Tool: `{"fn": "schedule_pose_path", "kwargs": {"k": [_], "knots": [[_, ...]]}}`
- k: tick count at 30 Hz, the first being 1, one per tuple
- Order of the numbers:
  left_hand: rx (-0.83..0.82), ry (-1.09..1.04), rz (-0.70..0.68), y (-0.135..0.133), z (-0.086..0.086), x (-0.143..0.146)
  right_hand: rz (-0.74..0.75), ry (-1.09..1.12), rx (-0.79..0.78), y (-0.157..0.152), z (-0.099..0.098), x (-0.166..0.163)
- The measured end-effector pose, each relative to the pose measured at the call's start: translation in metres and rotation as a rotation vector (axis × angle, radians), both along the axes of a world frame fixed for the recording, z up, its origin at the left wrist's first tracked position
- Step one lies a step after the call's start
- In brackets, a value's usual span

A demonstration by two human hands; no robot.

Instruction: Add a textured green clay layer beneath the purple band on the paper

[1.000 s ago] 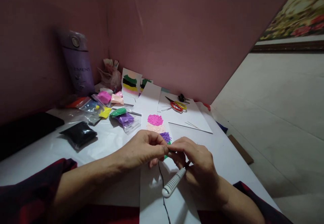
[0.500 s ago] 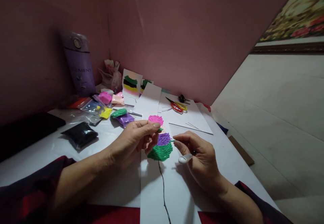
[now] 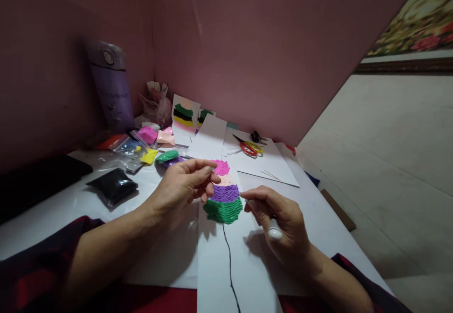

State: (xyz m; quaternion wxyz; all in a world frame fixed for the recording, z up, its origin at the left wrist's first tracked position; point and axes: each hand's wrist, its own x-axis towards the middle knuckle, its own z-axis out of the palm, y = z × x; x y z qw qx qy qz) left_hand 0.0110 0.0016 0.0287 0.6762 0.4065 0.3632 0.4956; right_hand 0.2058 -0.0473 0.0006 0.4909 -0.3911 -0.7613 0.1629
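A small bit of green clay (image 3: 213,168) shows between the thumb and fingertips of my left hand (image 3: 187,183), which is pinched above the left side of the clay picture. Closed around a white-handled tool (image 3: 275,231) is my right hand (image 3: 283,216); the tool's working end is hidden, and a speck of green shows by the thumb. Its index fingertip is at the right edge of the purple clay band (image 3: 226,193). Pink clay (image 3: 222,167), a pale peach band (image 3: 226,180) and a green band (image 3: 224,210) of thin strands lie on the white card (image 3: 212,266). A black line runs down from the green.
Red and yellow scissors (image 3: 249,148) lie on paper at the back. Left are bagged clay pieces, including a black packet (image 3: 112,188) and a green one (image 3: 167,156). A purple bottle (image 3: 112,91) stands by the wall. Painted cards (image 3: 184,114) lean behind.
My left hand has shifted left and slightly up, uncovering more of the purple band. My right hand has turned, its tool's end now lower and further right; the green strand at its fingertips shows less.
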Motion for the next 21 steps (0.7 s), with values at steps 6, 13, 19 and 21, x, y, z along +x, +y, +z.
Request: {"fn": "schedule_pose_path", "kwargs": {"k": [6,13,19,21], "knots": [[-0.032,0.055,0.107,0.0005,0.0043,-0.0035,-0.054,0.015,-0.044,0.0036,-0.0006,-0.0011],[-0.045,0.069,0.113,0.0007,0.0022,-0.0043,-0.008,-0.029,-0.113,0.0091,-0.0011,0.0015],[-0.040,0.058,0.122,0.0000,0.0034,-0.0042,-0.001,-0.101,-0.235,0.0087,0.0041,0.0025],[-0.048,0.058,0.126,-0.0005,0.0042,-0.0040,0.028,-0.131,-0.230,0.0094,0.0051,0.0031]]}}
